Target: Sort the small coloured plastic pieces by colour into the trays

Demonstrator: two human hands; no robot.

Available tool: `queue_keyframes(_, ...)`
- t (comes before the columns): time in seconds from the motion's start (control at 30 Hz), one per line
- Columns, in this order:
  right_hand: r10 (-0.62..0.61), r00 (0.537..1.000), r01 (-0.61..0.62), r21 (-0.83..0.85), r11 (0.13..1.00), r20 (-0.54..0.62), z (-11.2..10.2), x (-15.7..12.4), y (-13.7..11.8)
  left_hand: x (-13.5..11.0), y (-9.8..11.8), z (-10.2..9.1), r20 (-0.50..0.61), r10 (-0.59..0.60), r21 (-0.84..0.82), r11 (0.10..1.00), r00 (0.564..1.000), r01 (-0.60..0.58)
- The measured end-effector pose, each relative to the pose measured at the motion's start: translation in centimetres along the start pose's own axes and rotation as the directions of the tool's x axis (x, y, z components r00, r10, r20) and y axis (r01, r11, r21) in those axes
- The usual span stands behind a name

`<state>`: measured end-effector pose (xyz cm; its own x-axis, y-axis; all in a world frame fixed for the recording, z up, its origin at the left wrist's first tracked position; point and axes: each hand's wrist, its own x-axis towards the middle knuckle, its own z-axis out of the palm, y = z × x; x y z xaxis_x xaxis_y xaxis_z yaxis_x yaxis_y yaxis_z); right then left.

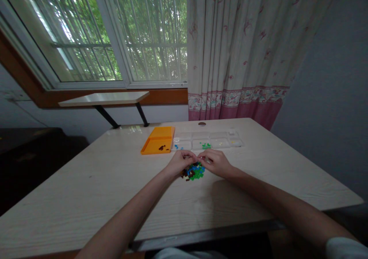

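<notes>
My left hand [179,163] and my right hand [217,163] meet fingertip to fingertip above a pile of small plastic pieces [197,172]. Green, blue, brown and a few yellowish bits make up the heap. Thumb and fingers of each hand are pinched together; whatever lies between them is too small to make out. Just beyond my hands is a clear compartment tray [200,135]. Blue, green and yellow pieces lie in separate front compartments of it. Left of it, an orange case [147,147] holds several brown pieces [163,148].
A pale wooden table [94,190] carries everything. At its back left a small raised shelf [115,97] stands on black legs. A round dark grommet [202,123] sits near the back edge, below a floral curtain [238,52] and beside a barred window.
</notes>
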<state>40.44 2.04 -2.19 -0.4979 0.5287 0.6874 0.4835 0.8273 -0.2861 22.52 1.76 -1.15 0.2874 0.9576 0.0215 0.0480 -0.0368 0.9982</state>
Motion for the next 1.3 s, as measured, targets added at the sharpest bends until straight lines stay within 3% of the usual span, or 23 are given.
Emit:
queue_keyframes(0.67, -0.019, 0.999, 0.021, 0.042, 0.999, -0.037, -0.2, 0.2, -0.2, 0.3, -0.7, -0.5, 0.052, 0.011, 0.022, 1.000, 0.999, -0.012)
queue_keyframes(0.83, 0.006, 0.990, -0.003, 0.027, 1.000, -0.139, -1.5, 0.7, 0.0, 0.4, -0.3, -0.9, -0.006, -0.003, -0.012, 1.000, 1.000, 0.003)
queue_keyframes(0.97, -0.008, 0.968, -0.003, -0.042, 0.999, -0.249, -3.4, 1.1, 0.8, 0.3, -0.2, -1.4, -0.071, 0.033, 0.163, 0.986, 0.997, -0.021)
queue_keyframes(1.07, -0.023, 0.951, -0.012, -0.111, 0.994, -0.308, -4.8, 1.2, 1.6, 0.1, -0.3, -1.7, -0.041, 0.093, 0.397, 0.915, 0.995, -0.069)
queue_keyframes(1.17, -0.025, 0.938, -0.030, -0.153, 0.988, -0.345, -5.8, 1.3, 2.2, -0.1, -0.2, -2.0, 0.061, 0.172, 0.616, 0.768, 0.983, -0.173)
queue_keyframes(1.3, -0.046, 0.926, -0.025, -0.183, 0.983, -0.375, -6.3, 1.3, 2.5, -0.2, 0.2, -2.4, 0.157, 0.251, 0.750, 0.599, 0.955, -0.281)
